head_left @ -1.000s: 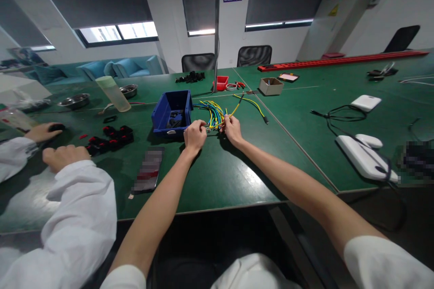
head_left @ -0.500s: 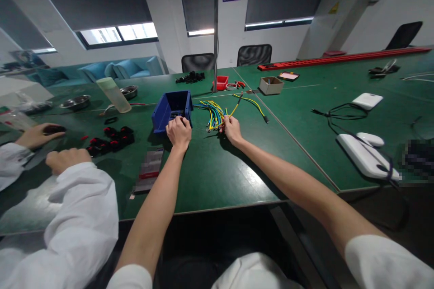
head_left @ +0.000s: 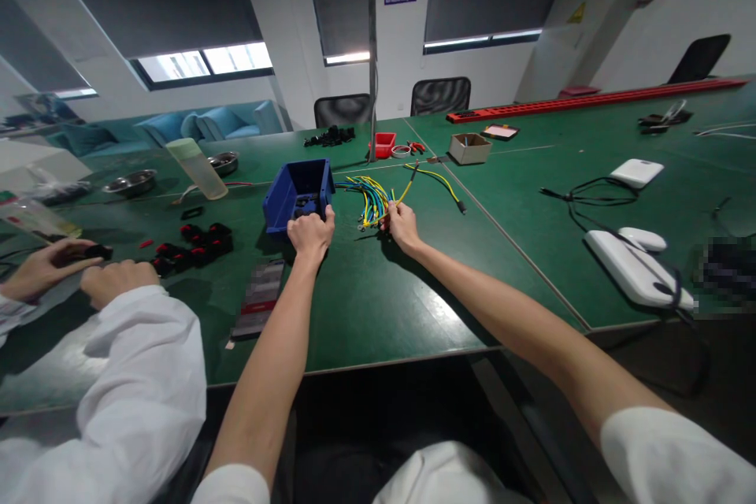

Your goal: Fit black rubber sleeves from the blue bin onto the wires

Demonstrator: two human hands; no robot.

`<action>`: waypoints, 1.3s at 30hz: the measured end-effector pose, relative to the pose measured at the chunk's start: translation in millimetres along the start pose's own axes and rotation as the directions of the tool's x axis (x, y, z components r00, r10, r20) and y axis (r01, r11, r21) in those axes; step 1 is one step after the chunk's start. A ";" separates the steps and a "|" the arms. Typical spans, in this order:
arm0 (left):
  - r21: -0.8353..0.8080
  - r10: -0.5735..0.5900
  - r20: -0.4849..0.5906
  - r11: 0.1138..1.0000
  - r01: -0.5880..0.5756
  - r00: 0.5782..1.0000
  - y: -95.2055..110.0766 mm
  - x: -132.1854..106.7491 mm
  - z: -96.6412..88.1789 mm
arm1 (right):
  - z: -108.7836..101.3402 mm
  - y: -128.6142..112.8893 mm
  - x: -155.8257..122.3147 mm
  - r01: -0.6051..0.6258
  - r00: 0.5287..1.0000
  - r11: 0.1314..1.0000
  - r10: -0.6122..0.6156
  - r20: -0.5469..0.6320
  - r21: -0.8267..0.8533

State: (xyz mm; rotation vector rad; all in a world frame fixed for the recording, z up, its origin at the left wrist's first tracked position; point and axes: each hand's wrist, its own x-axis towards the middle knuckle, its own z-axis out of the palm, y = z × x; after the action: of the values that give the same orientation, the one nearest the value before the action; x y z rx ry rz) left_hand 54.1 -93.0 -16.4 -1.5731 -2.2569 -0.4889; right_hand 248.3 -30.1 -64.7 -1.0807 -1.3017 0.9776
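My left hand [head_left: 312, 234] is at the low front of a blue plastic bin [head_left: 276, 202]. Its fingers curl over the bin's front edge and the thumb sticks up. Dark small parts [head_left: 305, 205] lie inside the bin, partly hidden by my knuckles. My right hand [head_left: 402, 227] pinches a yellow-green wire [head_left: 407, 187] whose dark-sleeved end points up and away. Something reddish shows beneath those fingers, too small to make out. Beside that hand, a bundle of yellow, green and blue wires [head_left: 371, 197] with metal end lugs rests on the green table [head_left: 378, 291].
Another loose yellow-green wire [head_left: 440, 179] lies to the right. A cardboard box [head_left: 470, 149] and red tray [head_left: 385, 143] are farther back. On the left are black-red parts [head_left: 192, 248], a bottle [head_left: 198, 169] and a co-worker's hands [head_left: 121, 281]. White devices [head_left: 635, 268] with cables lie right.
My left thumb has lifted and more of the bin's contents shows. My right hand stays on the wire. The co-worker's far hand has shifted slightly, still with a dark part.
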 end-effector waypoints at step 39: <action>-0.364 0.034 -0.197 0.925 -0.106 0.980 -8.8 4.9 10.4 | -1.6 -0.7 -2.4 0.045 0.999 0.992 -0.041 0.035 -0.118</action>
State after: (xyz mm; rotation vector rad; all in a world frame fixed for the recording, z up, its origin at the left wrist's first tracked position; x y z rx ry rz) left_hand 43.4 -87.0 -24.0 -1.6906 -2.0406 -1.0529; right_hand 249.8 -32.6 -64.5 -1.1262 -1.4190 0.8984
